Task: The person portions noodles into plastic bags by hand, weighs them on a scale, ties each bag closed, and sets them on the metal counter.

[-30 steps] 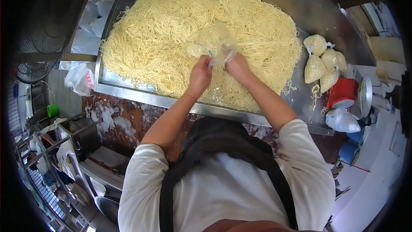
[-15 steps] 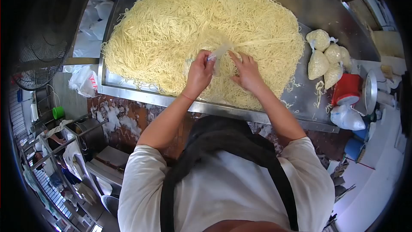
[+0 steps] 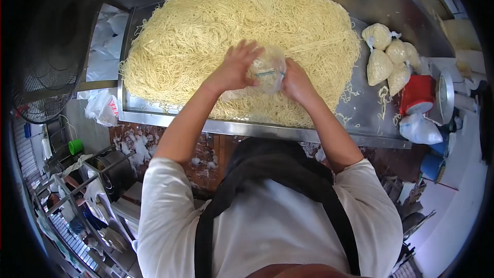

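A large mound of pale yellow noodles (image 3: 206,31) covers most of a steel tray table (image 3: 216,124) in front of me. Over the middle of the mound is a clear plastic bag (image 3: 269,64) with a blue-green line across it. My right hand (image 3: 297,80) grips the bag's right edge, its fingers partly hidden behind the plastic. On the bag's left side, my left hand (image 3: 237,68) has its fingers spread, close to the plastic. Whether its fingertips touch the bag, I cannot tell. What the bag contains is unclear against the noodles.
Several tied bags of noodles (image 3: 380,66) rest on the table's right side, near a red scale (image 3: 416,92) with a round metal pan (image 3: 444,97). A white plastic bag (image 3: 420,127) sits below it. Left of the tray are plastic bags (image 3: 102,107) and a fan (image 3: 49,82).
The crumpled bag between my hands is now opened out and rounder. My left hand has gone from pinching it to spread fingers; my right hand has closed on its right edge.
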The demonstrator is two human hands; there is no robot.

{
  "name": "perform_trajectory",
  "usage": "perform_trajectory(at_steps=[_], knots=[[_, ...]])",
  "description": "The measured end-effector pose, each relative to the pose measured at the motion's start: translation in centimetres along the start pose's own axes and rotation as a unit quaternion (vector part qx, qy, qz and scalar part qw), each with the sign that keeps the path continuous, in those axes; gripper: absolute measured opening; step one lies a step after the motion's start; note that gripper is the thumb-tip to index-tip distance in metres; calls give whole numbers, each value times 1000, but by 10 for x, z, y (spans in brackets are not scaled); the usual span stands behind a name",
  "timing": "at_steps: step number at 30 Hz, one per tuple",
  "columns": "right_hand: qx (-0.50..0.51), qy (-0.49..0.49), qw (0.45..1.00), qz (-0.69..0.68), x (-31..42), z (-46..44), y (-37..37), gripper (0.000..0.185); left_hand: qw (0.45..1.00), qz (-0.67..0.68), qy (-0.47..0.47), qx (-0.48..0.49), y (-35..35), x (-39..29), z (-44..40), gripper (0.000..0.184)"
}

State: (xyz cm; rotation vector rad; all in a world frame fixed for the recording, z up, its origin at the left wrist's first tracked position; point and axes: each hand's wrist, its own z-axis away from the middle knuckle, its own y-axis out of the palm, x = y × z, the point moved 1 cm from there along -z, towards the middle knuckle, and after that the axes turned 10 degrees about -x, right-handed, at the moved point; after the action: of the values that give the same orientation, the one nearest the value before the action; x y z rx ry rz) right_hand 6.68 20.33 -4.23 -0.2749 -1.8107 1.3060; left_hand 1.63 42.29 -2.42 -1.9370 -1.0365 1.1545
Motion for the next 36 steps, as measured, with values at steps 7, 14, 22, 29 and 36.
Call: perform_trajectory(at_steps=[7, 14, 22, 29, 36], knots=[[-99, 66, 992, 30, 22, 17, 6, 87, 985, 125, -81, 91, 8, 13, -16, 48], [-138, 28, 986, -88, 33, -43, 13, 57, 976, 172, -111, 69, -160, -36, -64, 29], [-170, 176, 965, -97, -186, -1, -16, 41, 1000, 10, 21, 5, -253, -42, -66, 28], [-23, 249, 965, 79, -243, -5, -102, 50, 996, -85, 5, -24, -143, 61, 15, 36], [86, 52, 994, 45, -5, -84, -67, 58, 965, -151, -152, -153, -72, 50, 85, 53]])
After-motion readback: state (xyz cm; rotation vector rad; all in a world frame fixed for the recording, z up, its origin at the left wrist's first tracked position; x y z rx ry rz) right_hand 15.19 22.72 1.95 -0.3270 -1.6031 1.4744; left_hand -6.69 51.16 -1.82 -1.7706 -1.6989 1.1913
